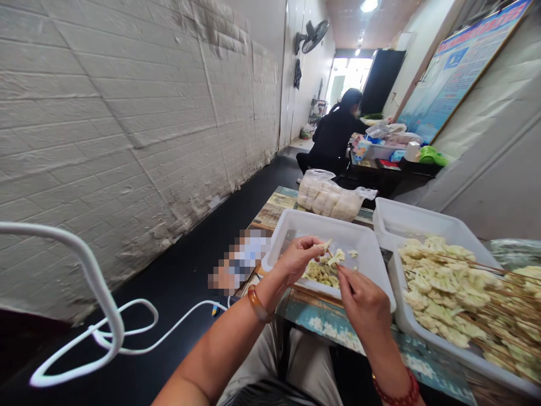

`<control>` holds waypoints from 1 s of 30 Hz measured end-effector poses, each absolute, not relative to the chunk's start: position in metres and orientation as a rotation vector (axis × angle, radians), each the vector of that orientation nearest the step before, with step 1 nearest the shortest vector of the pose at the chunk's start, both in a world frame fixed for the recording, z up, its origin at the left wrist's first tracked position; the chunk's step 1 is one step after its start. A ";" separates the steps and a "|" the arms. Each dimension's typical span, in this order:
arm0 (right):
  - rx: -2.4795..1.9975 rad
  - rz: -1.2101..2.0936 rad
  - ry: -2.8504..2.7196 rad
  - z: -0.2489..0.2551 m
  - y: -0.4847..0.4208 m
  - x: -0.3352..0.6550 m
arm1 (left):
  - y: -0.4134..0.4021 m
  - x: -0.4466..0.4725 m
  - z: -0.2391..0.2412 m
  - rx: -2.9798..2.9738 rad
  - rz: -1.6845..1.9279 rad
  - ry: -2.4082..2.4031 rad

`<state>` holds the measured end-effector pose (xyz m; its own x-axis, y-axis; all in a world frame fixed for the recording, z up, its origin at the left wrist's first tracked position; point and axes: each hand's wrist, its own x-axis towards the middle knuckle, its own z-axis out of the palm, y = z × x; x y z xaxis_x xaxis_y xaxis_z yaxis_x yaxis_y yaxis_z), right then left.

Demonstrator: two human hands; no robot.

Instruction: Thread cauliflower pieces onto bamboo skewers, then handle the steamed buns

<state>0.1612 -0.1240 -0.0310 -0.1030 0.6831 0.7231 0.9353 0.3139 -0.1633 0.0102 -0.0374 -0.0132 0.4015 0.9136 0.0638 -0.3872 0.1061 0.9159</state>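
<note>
Pinching a cauliflower floret [335, 257] above the white tray [367, 248], the left hand [298, 258] grips it, while the right hand [364, 304] is closed just below.

At centre frame, the left hand [298, 256] pinches a cauliflower piece [335, 257] over the white tray [296, 223]. The right hand [366, 304] sits just below the piece, its back hiding its grip. At right, a second tray [406, 211] holds skewered cauliflower [456, 287]. Both trays rest on the counter [325, 324]. A plastic bag [327, 197] lies behind them. Another person [333, 135] sits at upper centre.
</note>
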 end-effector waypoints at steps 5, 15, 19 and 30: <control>-1.419 -0.462 -1.863 -0.033 -0.120 0.160 | -0.037 0.010 -0.013 1.060 1.030 0.620; -1.447 -0.421 -1.904 -0.033 -0.114 0.158 | -0.037 0.010 -0.013 1.076 0.978 0.619; -1.434 -0.252 -1.860 -0.029 -0.110 0.159 | -0.039 0.014 -0.013 1.051 0.996 0.620; -1.442 0.582 -1.430 -0.031 -0.106 0.168 | -0.039 0.011 -0.014 1.030 0.993 0.580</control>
